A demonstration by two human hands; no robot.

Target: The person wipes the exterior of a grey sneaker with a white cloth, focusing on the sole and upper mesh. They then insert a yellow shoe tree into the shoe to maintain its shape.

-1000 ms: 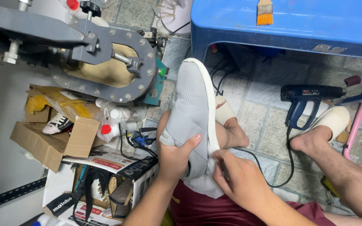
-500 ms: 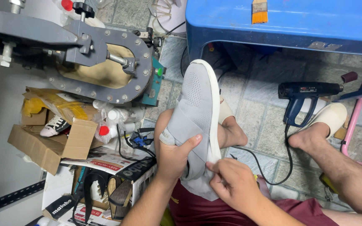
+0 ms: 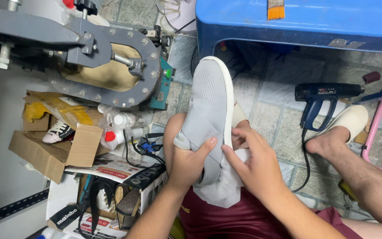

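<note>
the grey slip-on shoe stands toe-up over the person's lap, its white sole edge running down the right side. the left hand is closed around the shoe's heel end from the left, thumb pressed across the grey strap. the right hand is curled on a white cloth, pressing it against the sole edge low on the shoe's right side; the cloth hangs bunched below the heel onto the maroon shorts.

room is tight on the left: a grey metal press with a bolted oval ring sits near the shoe's toe, and an open cardboard box and printed cartons crowd beside the left forearm. ahead, the edge of a blue plastic stool overhangs just past the toe, with a small orange-bristled brush on it. to the right the tiled floor is more open, up to a dark blue heat gun and a foot in a cream slipper.
</note>
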